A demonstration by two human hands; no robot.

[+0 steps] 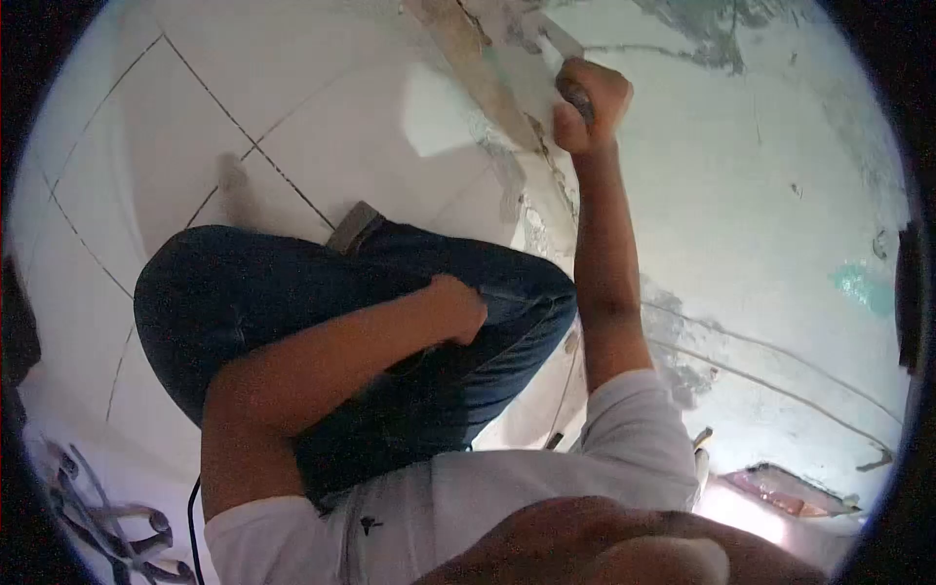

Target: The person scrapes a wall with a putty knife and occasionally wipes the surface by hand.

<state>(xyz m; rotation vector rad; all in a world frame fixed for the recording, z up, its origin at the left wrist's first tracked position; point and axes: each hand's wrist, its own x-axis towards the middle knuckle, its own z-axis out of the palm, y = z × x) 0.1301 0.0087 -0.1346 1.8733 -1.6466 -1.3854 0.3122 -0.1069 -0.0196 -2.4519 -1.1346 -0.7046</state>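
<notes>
My right hand [594,102] is stretched out at the upper middle, fingers wrapped round the dark handle of a scraper-like tool [558,44]. The tool's pale blade lies against the wall near its bottom edge. My left hand [458,309] rests on my jeans [361,292] by the bent knee, its fingers curled inward and mostly hidden, so what it holds, if anything, cannot be made out.
White floor tiles [292,107] with dark joints spread at the left. A stained, patched wall [741,224] with cracks runs along the right. Pipe-like objects [127,531] lie at the lower left, beside a black cable [194,526]. A recessed opening [792,489] shows at the lower right.
</notes>
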